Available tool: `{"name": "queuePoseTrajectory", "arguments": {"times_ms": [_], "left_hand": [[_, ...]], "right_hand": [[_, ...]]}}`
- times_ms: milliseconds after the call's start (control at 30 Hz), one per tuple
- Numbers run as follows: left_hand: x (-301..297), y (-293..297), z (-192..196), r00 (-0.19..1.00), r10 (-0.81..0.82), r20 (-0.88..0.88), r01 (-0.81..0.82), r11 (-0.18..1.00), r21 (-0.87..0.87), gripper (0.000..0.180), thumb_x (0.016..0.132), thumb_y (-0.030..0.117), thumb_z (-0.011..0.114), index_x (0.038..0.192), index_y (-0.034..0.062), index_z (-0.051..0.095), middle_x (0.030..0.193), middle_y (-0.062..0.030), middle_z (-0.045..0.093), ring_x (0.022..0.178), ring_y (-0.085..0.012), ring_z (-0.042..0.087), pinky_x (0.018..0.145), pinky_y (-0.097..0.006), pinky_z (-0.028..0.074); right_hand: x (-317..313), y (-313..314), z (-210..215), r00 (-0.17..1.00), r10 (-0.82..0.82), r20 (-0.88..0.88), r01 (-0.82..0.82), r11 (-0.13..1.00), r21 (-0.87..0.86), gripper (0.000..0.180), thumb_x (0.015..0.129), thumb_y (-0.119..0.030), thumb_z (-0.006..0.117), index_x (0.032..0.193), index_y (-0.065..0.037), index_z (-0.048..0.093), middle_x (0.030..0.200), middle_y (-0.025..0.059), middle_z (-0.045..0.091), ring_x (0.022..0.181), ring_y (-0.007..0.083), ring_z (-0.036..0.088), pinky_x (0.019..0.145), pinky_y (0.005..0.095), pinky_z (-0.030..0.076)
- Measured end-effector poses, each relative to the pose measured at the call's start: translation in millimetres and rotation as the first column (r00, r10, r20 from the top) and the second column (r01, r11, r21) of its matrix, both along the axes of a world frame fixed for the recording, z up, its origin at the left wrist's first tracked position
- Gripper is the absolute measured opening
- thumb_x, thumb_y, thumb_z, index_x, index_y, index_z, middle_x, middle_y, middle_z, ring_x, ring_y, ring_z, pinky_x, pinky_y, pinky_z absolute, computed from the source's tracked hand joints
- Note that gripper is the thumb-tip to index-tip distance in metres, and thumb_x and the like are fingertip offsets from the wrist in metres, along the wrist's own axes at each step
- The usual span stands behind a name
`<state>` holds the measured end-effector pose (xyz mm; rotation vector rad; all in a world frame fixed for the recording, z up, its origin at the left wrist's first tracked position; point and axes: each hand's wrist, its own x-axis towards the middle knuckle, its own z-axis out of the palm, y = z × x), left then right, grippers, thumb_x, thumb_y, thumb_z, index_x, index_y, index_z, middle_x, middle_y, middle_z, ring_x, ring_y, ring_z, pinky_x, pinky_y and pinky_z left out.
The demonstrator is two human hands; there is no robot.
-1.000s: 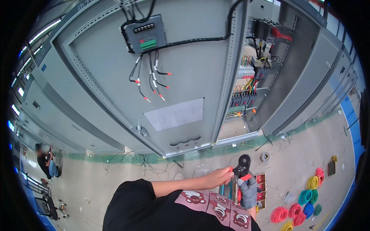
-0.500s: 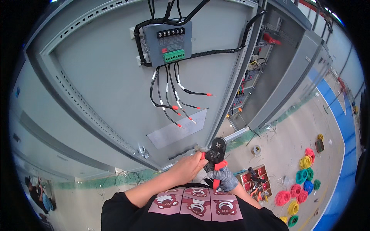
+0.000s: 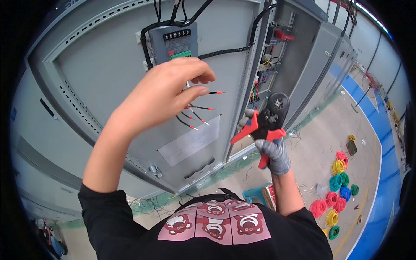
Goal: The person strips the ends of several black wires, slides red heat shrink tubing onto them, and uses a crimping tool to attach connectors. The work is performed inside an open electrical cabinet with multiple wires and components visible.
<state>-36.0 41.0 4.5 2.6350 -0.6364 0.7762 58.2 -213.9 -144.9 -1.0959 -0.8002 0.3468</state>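
Note:
My bare left hand (image 3: 173,89) is raised in front of the grey cabinet door, among the black wires under the terminal module (image 3: 158,44). Its thumb and fingertips stand apart, with no object visible between them. Several black wires (image 3: 200,118) with red ferrules hang just below and beyond it; the hand hides their upper parts. My right hand (image 3: 275,154), in a grey glove, grips a crimping tool (image 3: 271,119) with a black head and red handles. The tool is held upright to the right of the door's edge, its handles spread.
A paper sheet (image 3: 190,145) is stuck on the door below the wires. To the right stands a cabinet compartment (image 3: 299,56) with wired parts inside. Several coloured wire coils (image 3: 336,182) lie on the floor at right. A parts box (image 3: 269,197) is partly hidden by my right arm.
My left hand has left the crimping tool and risen to the wires. My right hand has lifted the tool up and to the right, and its handles now stand wider apart.

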Motion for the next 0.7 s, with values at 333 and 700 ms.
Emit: {"name": "queuePoseTrajectory", "arguments": {"times_ms": [333,700], "left_hand": [[49.6,-0.1,-5.8,0.864,-0.064,-0.499,-0.058,0.973,-0.225,0.015,0.092,0.012,0.063,0.097,-0.0024,0.061,0.083,-0.0076,0.068,0.079,-0.0145,0.064,0.077,-0.030,0.051],[51.3,-11.0,-10.8,0.948,-0.005,-0.319,-0.074,0.969,-0.235,0.026,0.098,0.020,0.052,0.093,-0.0031,0.063,0.068,-0.0044,0.053,0.060,-0.0121,0.046,0.059,-0.029,0.041]], "right_hand": [[48.1,14.1,24.8,0.979,0.046,0.201,0.015,0.956,-0.293,0.058,0.082,-0.021,0.066,0.135,-0.004,0.050,0.112,0.0053,0.064,0.096,0.0129,0.059,0.088,0.0311,0.050],[59.6,43.7,41.3,0.935,0.051,0.352,0.068,0.946,-0.317,0.052,0.081,-0.020,0.066,0.129,-0.003,0.056,0.104,0.0051,0.064,0.088,0.0148,0.059,0.082,0.0315,0.050]]}}
